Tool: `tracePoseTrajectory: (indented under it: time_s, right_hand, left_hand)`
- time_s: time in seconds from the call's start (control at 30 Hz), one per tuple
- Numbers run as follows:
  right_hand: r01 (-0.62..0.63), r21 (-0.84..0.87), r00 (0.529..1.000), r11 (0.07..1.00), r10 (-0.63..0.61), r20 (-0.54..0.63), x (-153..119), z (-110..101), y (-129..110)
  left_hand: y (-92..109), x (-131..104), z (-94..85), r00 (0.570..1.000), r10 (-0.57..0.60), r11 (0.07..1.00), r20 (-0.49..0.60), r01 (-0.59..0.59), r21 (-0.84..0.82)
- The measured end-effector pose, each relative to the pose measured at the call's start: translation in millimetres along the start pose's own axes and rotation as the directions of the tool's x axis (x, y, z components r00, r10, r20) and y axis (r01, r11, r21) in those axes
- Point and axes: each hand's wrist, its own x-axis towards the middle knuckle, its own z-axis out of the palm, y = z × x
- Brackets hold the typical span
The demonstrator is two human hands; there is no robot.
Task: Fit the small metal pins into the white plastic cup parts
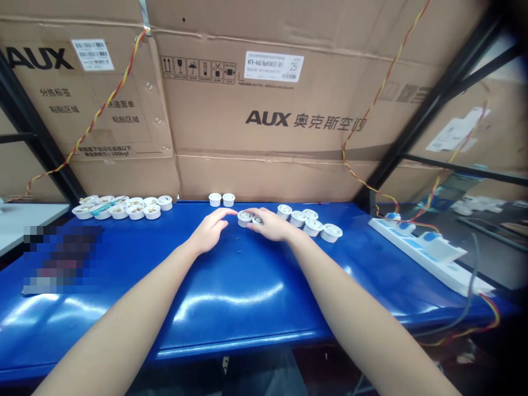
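Two small round white cups stand side by side near the middle of the blue table. My left hand [210, 229] is beside the left one of these cups [245, 219], its fingers stretched toward the rim and apart from the thumb, with nothing in its grasp. Over the right one [258, 220] lies my right hand [270, 224], its fingers bent across the cup and hiding part of it. Whether those fingers grip the cup cannot be made out. Two tiny dark pins [238, 252] lie on the table in front of the cups.
Two white cups [215, 199] stand behind my left hand. Several more [312, 227] are to the right, and a filled group [119, 212] with a teal tool is at the left. A power strip [429, 253] lies right on the table [231, 308]; cardboard [264, 137] stands behind.
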Motion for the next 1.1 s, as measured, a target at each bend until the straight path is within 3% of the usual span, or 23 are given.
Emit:
tracePoseTrajectory:
  time_s: [0.1,0.3,0.53,0.77,0.97,1.1]
  right_hand:
    - [0.141,0.009,0.989,0.990,-0.141,-0.037,5,14,-9]
    - [0.270,0.145,0.962,0.952,-0.260,-0.083,10,25,-7]
    - [0.089,0.224,0.994,0.970,-0.072,-0.083,10,21,2]
    - [0.112,0.241,0.992,0.964,-0.095,-0.083,6,21,4]
    - [0.238,0.137,0.955,0.962,-0.206,-0.213,6,13,1]
    - [0.361,-0.036,0.915,0.932,-0.361,-0.182,5,9,-9]
  left_hand:
    - [-11,2,1.7,0.993,-0.096,0.991,-0.062,0.101,0.085]
    - [-14,2,5.1,0.995,-0.099,0.974,0.031,0.090,0.209]
    - [-5,0,2.5,0.983,-0.182,0.952,0.026,0.170,0.254]
    - [-5,-3,-0.5,0.981,-0.189,0.954,0.042,0.174,0.244]
    - [-10,-3,-2.9,0.995,-0.045,0.955,-0.092,0.070,0.289]
    - [-10,1,-6.9,0.993,0.115,0.876,-0.034,-0.085,0.475]
